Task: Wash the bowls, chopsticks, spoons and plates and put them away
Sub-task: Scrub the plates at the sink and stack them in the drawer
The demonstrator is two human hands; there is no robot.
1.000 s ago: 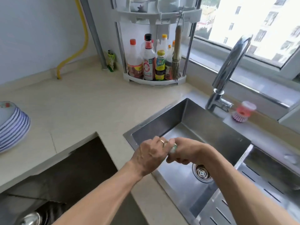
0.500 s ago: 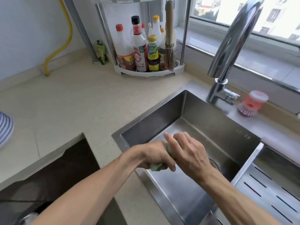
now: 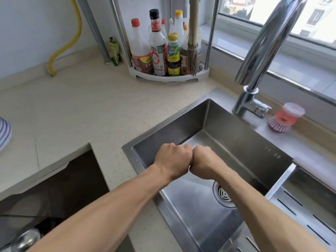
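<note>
I see both fists pressed knuckle to knuckle over the sink [image 3: 236, 148], the left hand [image 3: 173, 159] and right hand [image 3: 205, 160] curled tight with their backs toward me. Whatever sits between them is hidden; only a dark sliver shows at the seam, so I cannot tell what they clench. The steel basin below is brushed and square-cornered, with a round slotted drain [image 3: 224, 194] near the right forearm. A slotted steel tray [image 3: 300, 211] lies to the right. The polished curved faucet [image 3: 261, 57] rises behind, and a pink round-bristled brush [image 3: 283, 118] sits beside its base. On the speckled beige counter [image 3: 81, 110], a corner rack [image 3: 169, 77] holds glossy bottles and a straw whisk. Blue-striped plates [image 3: 4, 135] peek in at the far left edge.
</note>
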